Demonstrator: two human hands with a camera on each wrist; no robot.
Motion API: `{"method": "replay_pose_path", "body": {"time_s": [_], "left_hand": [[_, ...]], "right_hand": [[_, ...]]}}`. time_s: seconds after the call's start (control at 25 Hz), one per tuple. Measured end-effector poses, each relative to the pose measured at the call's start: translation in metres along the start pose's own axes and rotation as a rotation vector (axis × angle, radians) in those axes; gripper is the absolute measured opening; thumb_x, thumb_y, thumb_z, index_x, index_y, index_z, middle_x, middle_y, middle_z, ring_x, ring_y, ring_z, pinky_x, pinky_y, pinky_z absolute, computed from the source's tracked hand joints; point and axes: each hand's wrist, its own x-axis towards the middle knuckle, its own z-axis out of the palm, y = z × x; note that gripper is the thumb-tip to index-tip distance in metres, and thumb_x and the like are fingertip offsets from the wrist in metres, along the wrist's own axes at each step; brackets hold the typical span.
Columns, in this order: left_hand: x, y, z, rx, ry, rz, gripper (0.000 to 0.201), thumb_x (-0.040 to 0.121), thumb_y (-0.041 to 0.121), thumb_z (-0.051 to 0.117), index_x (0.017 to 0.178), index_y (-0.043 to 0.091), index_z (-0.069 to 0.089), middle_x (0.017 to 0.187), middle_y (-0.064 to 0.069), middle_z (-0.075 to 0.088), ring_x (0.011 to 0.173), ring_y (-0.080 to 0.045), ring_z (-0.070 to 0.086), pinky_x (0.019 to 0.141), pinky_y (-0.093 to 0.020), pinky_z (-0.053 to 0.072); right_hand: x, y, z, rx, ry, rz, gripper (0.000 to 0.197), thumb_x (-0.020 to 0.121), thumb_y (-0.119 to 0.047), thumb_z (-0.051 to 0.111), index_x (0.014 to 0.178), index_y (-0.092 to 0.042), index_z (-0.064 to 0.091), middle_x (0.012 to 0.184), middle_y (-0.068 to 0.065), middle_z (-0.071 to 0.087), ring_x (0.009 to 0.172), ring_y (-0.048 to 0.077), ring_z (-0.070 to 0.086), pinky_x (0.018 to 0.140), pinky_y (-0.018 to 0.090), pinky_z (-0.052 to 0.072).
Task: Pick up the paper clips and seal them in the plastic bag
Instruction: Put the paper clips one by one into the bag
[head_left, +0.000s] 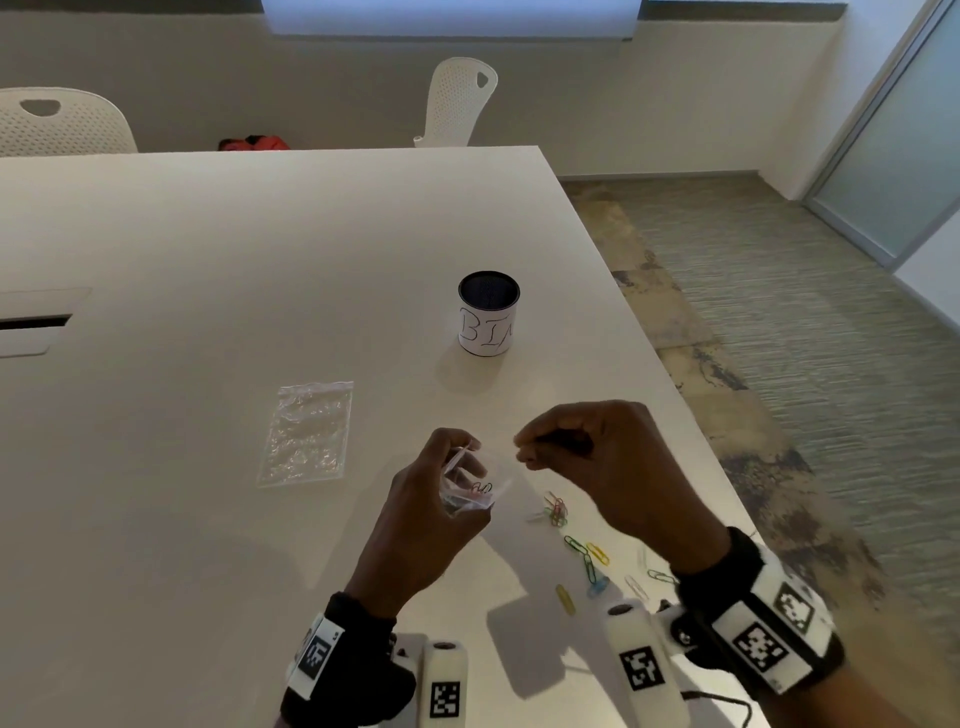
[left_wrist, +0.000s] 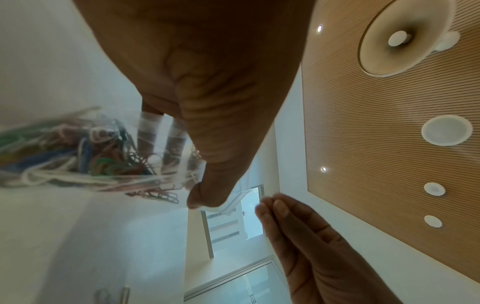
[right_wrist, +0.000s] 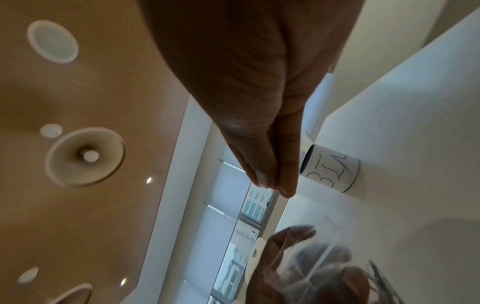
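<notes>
My head camera looks forward and down over the desk (head_left: 218, 249) from above, taking in both my hands and the bin cup (head_left: 489, 313) beyond them. Each wrist camera sits close under its palm, tilted up toward the ceiling. The right wrist view shares the bin cup and my left hand (right_wrist: 306, 273) with the head view.

The only readable writing is hand-lettered in black on the white paper label wrapped round the dark cylindrical cup (head_left: 488, 314) standing on the table (head_left: 208, 260): "BI", then part of a third letter cut off by the curve, possibly an N.
</notes>
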Motion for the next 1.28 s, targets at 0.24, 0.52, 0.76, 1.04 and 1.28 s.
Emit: {"method": "replay_pose_path", "body": {"time_s": [0.24,0.52,0.76,1.04,1.28], "left_hand": [[-0.001,0.002,0.002,-0.007,0.002,0.014,0.050,0.081,0.010,0.084,0.118,0.027,0.055,0.100,0.009,0.072,0.090,-0.005,0.071,0.070,-0.011,0.056],[-0.002,0.001,0.005,-0.008,-0.001,0.015,0.050,0.081,0.006,0.084,0.117,0.027,0.056,0.099,0.007,0.073,0.086,-0.007,0.073,0.068,-0.010,0.055],[-0.004,0.002,0.004,0.007,0.000,0.015,0.050,0.081,0.007,0.084,0.116,0.028,0.056,0.099,0.010,0.073,0.088,-0.005,0.072,0.070,-0.013,0.057],[-0.006,0.002,0.001,0.011,0.004,0.008,0.051,0.081,0.008,0.083,0.118,0.029,0.055,0.101,0.010,0.072,0.091,-0.006,0.071,0.070,-0.013,0.056],[-0.009,0.002,0.003,0.006,0.015,0.009,0.049,0.082,0.008,0.082,0.118,0.028,0.055,0.100,0.010,0.071,0.091,-0.008,0.070,0.070,-0.011,0.055]], "right_hand": [[-0.045,0.051,-0.065,-0.248,0.064,0.260,0.011,0.083,-0.012,0.084,0.088,-0.019,0.078,0.077,-0.006,0.078,0.071,0.007,0.075,0.077,0.029,0.064],[-0.122,0.094,-0.065,-0.592,-0.368,0.679,0.080,0.065,-0.045,0.093,0.125,-0.035,0.042,0.112,-0.012,0.046,0.089,0.006,0.058,0.076,0.022,0.055],[-0.106,0.080,-0.010,-0.409,-0.216,0.521,0.052,0.077,-0.030,0.088,0.115,-0.021,0.054,0.106,-0.010,0.047,0.092,0.012,0.055,0.085,0.028,0.053],[-0.089,0.054,0.027,-0.435,-0.293,0.551,0.081,0.070,-0.044,0.091,0.130,-0.017,0.043,0.124,-0.002,0.042,0.106,0.020,0.060,0.094,0.031,0.058],[-0.070,0.063,0.036,-0.418,-0.156,0.498,0.044,0.085,-0.022,0.082,0.121,-0.015,0.058,0.112,-0.001,0.050,0.103,0.021,0.060,0.087,0.028,0.050]]}}
